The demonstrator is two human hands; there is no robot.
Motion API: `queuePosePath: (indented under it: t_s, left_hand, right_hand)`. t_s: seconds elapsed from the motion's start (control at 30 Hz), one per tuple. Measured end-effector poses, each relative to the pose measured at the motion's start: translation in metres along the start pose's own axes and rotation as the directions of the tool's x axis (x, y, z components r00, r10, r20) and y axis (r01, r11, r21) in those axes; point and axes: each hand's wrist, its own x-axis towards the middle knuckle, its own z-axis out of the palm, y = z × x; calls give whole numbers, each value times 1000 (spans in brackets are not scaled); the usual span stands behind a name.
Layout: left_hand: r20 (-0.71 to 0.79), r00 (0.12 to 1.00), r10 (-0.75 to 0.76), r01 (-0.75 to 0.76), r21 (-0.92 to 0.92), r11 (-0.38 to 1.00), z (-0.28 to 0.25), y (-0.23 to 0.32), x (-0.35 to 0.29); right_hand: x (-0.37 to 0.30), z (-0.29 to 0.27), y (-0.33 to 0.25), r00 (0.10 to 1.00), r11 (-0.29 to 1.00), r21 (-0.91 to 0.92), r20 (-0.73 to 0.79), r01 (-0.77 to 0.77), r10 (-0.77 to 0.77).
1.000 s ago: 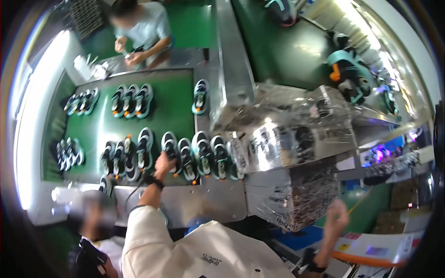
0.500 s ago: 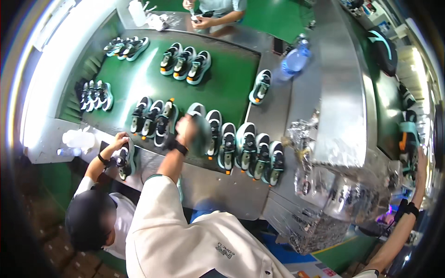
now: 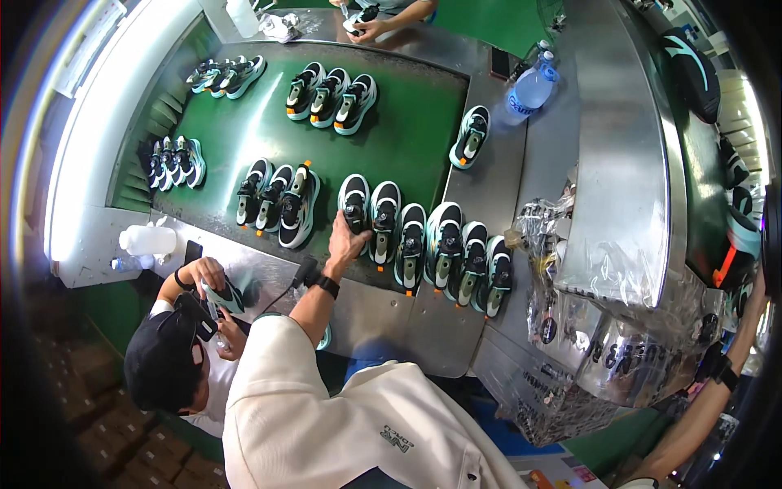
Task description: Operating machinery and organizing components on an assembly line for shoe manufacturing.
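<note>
My left hand (image 3: 349, 242) is closed on the heel end of a black and white sneaker (image 3: 353, 200) with a pale mint sole, standing on the green belt. It is at the left end of a row of similar sneakers, beside the closest one (image 3: 384, 213). More of the row runs right onto the metal edge, including a sneaker (image 3: 445, 240). At the far right rim, my right hand (image 3: 759, 297) reaches up beside a black, orange and mint shoe (image 3: 737, 244). Its fingers are mostly hidden there.
Grouped sneakers (image 3: 332, 96) stand on the belt (image 3: 236, 134). A co-worker in a black cap (image 3: 167, 359) handles a shoe (image 3: 230, 295) at left; another person's hand (image 3: 372, 31) works at the top. A water bottle (image 3: 531, 88) and plastic-wrapped metal housing (image 3: 615, 244) are at right.
My left hand has come down with the sneaker, which was blurred in motion and now stands in the row. The co-worker at left has lifted and turned a shoe.
</note>
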Motion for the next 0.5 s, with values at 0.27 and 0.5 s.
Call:
queuePosePath:
  t_s: [0.27,0.5]
  left_hand:
    - [-565,719,405,-281,297,913,-82,13,29]
    - [-204,979,3,81,401,912,-127,-18,67]
  right_hand:
    - [10,6,-1,999,994,103,30,-31,28]
    - [23,9,-23,997,975,217,62,-49,36]
